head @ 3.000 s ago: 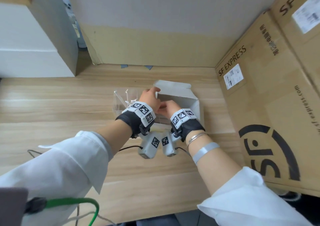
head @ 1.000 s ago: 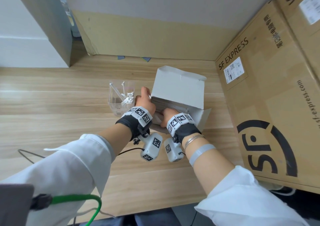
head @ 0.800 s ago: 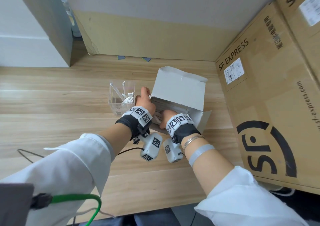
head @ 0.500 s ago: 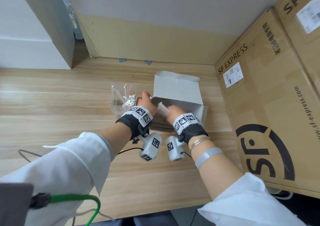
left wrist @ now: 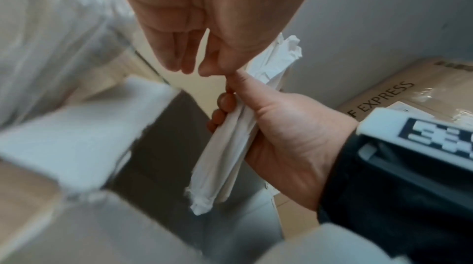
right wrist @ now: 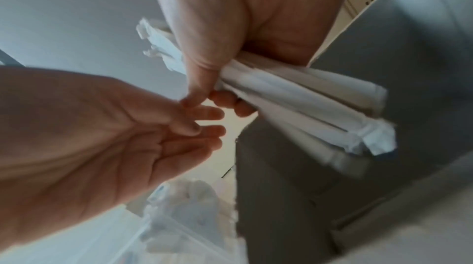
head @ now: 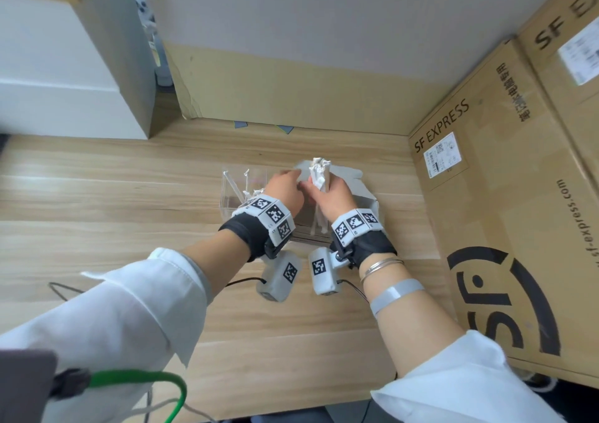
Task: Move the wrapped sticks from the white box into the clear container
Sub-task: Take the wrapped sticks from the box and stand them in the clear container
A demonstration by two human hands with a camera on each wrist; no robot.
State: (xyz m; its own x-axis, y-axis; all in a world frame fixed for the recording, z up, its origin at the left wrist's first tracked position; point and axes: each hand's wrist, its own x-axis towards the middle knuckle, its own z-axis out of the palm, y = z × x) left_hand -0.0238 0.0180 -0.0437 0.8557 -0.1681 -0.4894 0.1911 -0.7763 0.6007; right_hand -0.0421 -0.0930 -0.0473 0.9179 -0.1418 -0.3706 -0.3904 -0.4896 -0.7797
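My right hand (head: 330,195) grips a bundle of white paper-wrapped sticks (head: 319,173) and holds it upright above the open white box (head: 364,192). The right wrist view shows thumb and fingers curled round the bundle (right wrist: 294,102). My left hand (head: 285,186) is just left of it, with relaxed fingers (left wrist: 176,62) and nothing in it; its thumb tip meets the right thumb. The clear container (head: 241,192) stands left of the box against my left wrist, with several wrapped sticks inside. The box's inside is dark and mostly hidden by my hands.
Large SF Express cartons (head: 505,195) wall off the right side of the wooden table (head: 129,202). A cardboard panel (head: 291,98) stands at the back and a white box (head: 58,91) at the far left. A green cable (head: 139,377) hangs near my left sleeve.
My right hand has pulled a bundle of wrapped sticks up out of the white box. My left hand has left the box's edge and come up beside the bundle.
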